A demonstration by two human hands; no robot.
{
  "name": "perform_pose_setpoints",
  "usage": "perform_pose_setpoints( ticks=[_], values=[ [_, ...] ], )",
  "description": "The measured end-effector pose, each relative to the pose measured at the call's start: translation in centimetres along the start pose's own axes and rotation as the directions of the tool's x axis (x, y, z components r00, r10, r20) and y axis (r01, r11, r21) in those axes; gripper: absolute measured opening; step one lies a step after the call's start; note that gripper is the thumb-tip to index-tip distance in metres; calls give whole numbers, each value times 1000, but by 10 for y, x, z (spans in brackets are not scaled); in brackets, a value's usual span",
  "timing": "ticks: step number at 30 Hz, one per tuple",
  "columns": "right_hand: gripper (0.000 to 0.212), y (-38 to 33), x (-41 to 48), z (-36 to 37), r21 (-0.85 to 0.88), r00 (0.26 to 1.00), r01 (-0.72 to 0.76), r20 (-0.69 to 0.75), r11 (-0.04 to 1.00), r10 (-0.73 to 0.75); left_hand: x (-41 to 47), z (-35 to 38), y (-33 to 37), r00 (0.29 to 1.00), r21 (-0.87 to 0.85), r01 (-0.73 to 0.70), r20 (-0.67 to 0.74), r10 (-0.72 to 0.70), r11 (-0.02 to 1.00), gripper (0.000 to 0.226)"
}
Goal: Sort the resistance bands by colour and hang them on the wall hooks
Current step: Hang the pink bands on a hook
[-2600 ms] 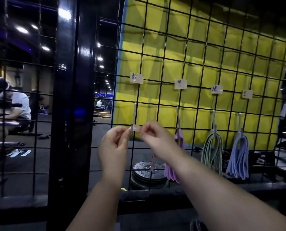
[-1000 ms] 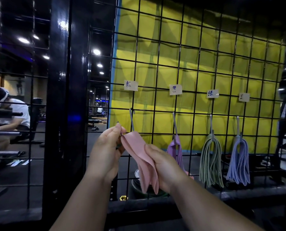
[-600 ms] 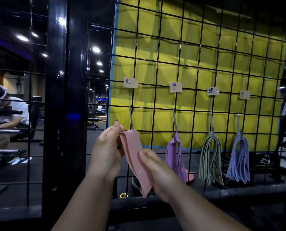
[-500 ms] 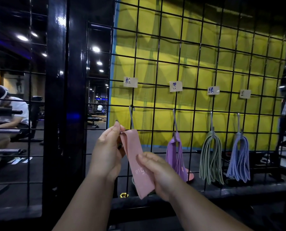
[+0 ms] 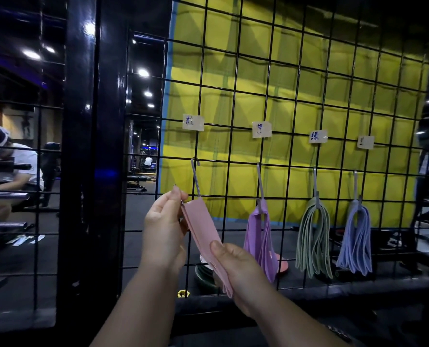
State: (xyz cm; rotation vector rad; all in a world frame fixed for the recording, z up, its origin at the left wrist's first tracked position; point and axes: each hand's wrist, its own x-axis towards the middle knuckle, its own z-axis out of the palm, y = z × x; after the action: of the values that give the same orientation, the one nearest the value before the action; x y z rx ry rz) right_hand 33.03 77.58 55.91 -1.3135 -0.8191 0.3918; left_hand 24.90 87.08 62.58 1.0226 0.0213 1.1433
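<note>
Head camera faces the wire grid [image 5: 267, 95] close up, perhaps angled down.

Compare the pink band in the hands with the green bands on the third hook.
The pink band is held: the left hand pinches its top, the right hand grips its lower part; the green bands hang free from their hook. The pink band slants and shows a broad flat face; the green bands drop straight as narrow loops. Both are pale-coloured elastic bands.

Setting: gym. Evidence: barbell sleeves [image 5: 8, 195] racked at left, weight plates [image 5: 203, 275] on dark floor [image 5: 20, 261], bench [image 5: 136, 178] behind, resistance bands [image 5: 313, 236] hung on wire grid [image 5: 271, 78].
</note>
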Motion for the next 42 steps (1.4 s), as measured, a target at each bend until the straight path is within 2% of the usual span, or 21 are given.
perform_pose_setpoints(
  ticks=[6,9,11,12,14,15,17,22,26,34,39,42],
  values=[
    [29,8,4,-1,-200,997,47,-47,979,-57,-2,4,-5,998,43,-61,-26,62,997,27],
    [23,13,6,-5,-260,993,80,-59,962,-99,-6,5,-13,990,145,-132,-22,136,981,29],
    [32,13,6,-7,-269,992,99,-51,958,-117,-10,3,-19,987,199,-154,-12,160,968,22],
    [43,12,6,-7,-264,990,115,-49,958,-132,-12,2,-23,988,228,-152,-1,156,962,18],
    [67,11,6,-6,-239,990,116,-56,964,-133,-16,-1,-32,991,343,-126,11,130,931,37],
    [71,11,6,-6,-219,990,111,-60,969,-126,-18,-1,-36,994,406,-106,6,113,908,45],
    [65,12,6,-7,-188,992,108,-48,976,-119,-22,-1,-43,996,512,-86,14,92,855,47],
    [60,24,2,-10,-166,998,59,-3,984,-61,-36,-1,-65,991,667,-118,32,130,735,28],
    [42,29,-3,-14,-153,999,30,37,988,-25,-47,-6,-83,988,694,-100,-15,152,713,16],
    [42,31,-10,-18,-405,993,118,54,906,-105,-60,-17,-91,989,724,-137,62,134,676,13],
    [43,27,-12,-16,-452,991,134,73,882,-113,-63,-24,-96,991,742,-127,64,119,658,19],
    [32,26,-16,-19,-441,992,123,81,889,-97,-69,-30,-103,996,739,-84,53,66,668,24]
  ],
)
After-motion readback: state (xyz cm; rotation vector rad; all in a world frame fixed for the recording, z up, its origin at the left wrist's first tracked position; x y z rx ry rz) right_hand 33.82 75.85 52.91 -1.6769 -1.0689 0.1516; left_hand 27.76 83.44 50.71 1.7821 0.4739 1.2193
